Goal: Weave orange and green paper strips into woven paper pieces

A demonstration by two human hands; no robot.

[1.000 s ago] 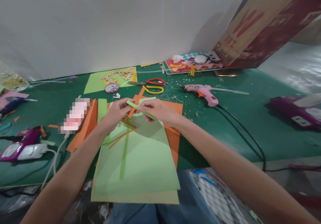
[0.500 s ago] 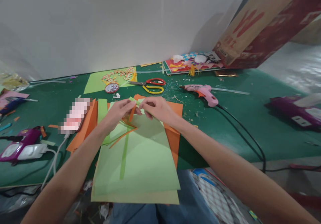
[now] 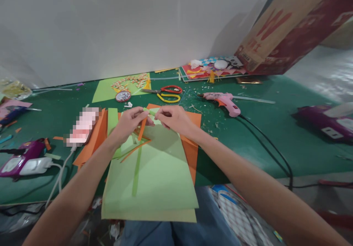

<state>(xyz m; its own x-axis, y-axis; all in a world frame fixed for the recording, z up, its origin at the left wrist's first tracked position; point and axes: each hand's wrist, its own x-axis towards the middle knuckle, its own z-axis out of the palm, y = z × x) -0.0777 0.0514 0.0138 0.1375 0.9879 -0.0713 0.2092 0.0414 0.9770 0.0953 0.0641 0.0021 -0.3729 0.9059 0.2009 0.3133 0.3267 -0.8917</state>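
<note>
My left hand [image 3: 134, 120] pinches paper strips, with an orange strip [image 3: 142, 129] hanging down from its fingertips. Between both hands runs a short green paper strip [image 3: 150, 111], and my right hand [image 3: 174, 118] closes its thumb and fingers on the far end of it. Below them lies a stack of light green paper sheets [image 3: 157, 179], overhanging the table edge towards my lap. Loose on the top sheet are a narrow green strip [image 3: 137, 170] and a curved orange strip [image 3: 135, 150]. Orange paper [image 3: 193, 128] shows beneath the stack.
A pink glue gun [image 3: 226, 102] with a black cord lies to the right. Scissors [image 3: 168, 93] with red and yellow handles lie behind my hands, near a small round dish [image 3: 123, 96]. At left are a phone [image 3: 82, 126] on a cable and a purple power strip [image 3: 24, 161].
My hands have drawn slightly apart, so more of the green strip shows between them. The orange strip at my left fingers hangs more plainly in view. The paper stack has shifted a little.
</note>
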